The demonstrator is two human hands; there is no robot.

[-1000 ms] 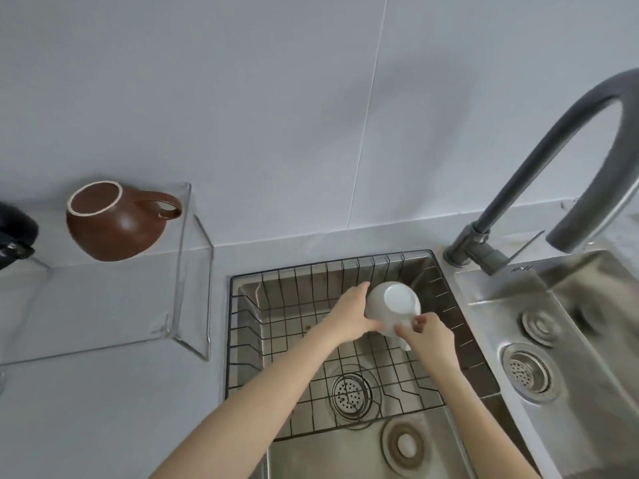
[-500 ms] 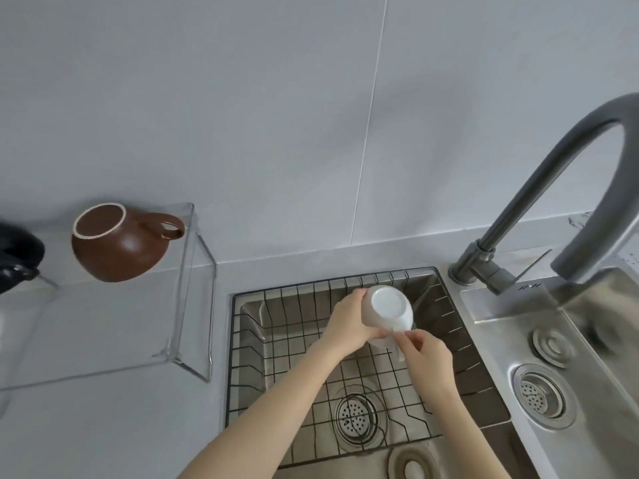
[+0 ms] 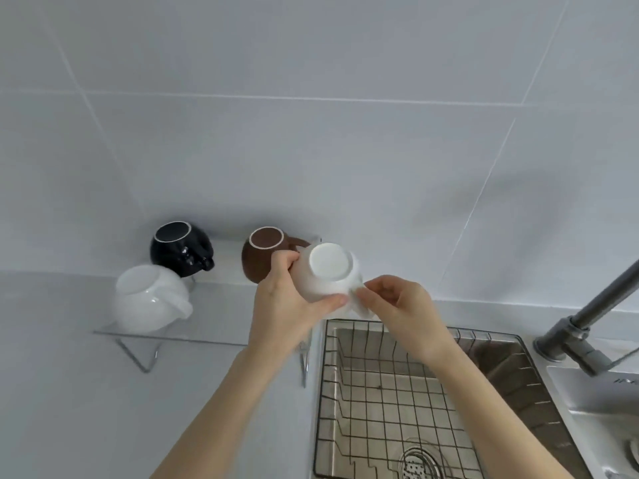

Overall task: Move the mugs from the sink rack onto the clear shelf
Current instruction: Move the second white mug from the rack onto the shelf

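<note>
A white mug [image 3: 328,271] is held upside down, base towards me, above the right end of the clear shelf [image 3: 173,335]. My left hand [image 3: 287,299] grips its body from the left. My right hand [image 3: 397,305] pinches its handle on the right. On the shelf stand a brown mug [image 3: 257,259], partly hidden behind the held mug, a black mug [image 3: 179,248] and another white mug [image 3: 148,302], all upside down. The wire sink rack [image 3: 415,402] lies below my right arm with nothing in it.
A grey faucet [image 3: 584,319] rises at the right, beside a second sink basin [image 3: 605,426]. A drain [image 3: 420,461] shows through the rack's bottom. The tiled wall stands close behind the shelf. Grey countertop [image 3: 86,409] spreads in front of the shelf.
Both hands have lifted the white mug out of the sink rack and carried it left to the shelf's right end. The view has turned left, showing the black and second white mugs.
</note>
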